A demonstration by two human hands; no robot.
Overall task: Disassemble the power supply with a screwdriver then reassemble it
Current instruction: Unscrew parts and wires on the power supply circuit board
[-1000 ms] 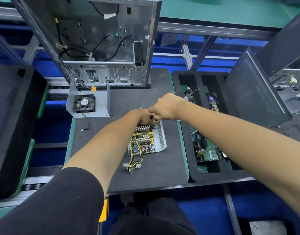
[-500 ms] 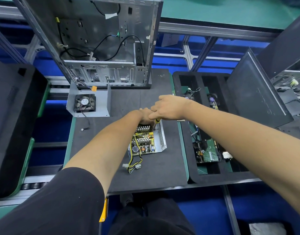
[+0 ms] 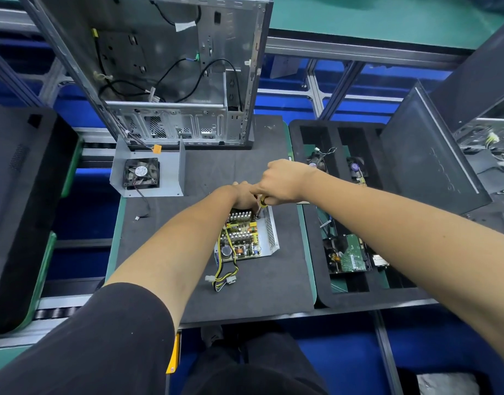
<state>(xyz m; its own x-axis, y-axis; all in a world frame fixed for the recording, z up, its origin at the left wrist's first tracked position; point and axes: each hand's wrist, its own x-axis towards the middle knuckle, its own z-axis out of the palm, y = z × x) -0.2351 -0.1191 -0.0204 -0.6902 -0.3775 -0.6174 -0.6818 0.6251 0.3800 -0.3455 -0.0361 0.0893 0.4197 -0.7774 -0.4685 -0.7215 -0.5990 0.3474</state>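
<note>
Item 1, grip. A screwdriver (image 3: 262,201), of which only a short yellow-and-black section of the handle shows, is enclosed by the curled fingers of the right hand (image 3: 285,181). Its tip is set down at the far right corner of the power supply (image 3: 246,238), presumably on a screw; the screw itself cannot be made out.

Item 2, support. The far end of the power supply is covered by the left hand (image 3: 243,196), which rests against the finned heat sink. Whether its fingers are curled round the edge or merely pressed flat cannot be told, as they are hidden behind the wrist.

Item 3, the unit. The power supply is placed near the middle of the dark work mat (image 3: 165,223), slightly towards its right edge. It is open: the circuit board, capacitors and coils are exposed within the base tray. A yellow-and-black cable bundle (image 3: 223,276) is trailed from it towards the near edge of the mat.

Item 4, removed part. The cover with fan (image 3: 148,173) is laid apart near the far left corner of the mat, its lead loose.

Item 5, progress. Opening is judged complete. Whether the board is being released or refastened cannot be determined. Refitting of the cover is left outstanding.

Item 6, surroundings. An empty computer case (image 3: 171,69) is stood at the far edge; a foam tray (image 3: 356,295) with components is sited beyond the right edge.
</note>
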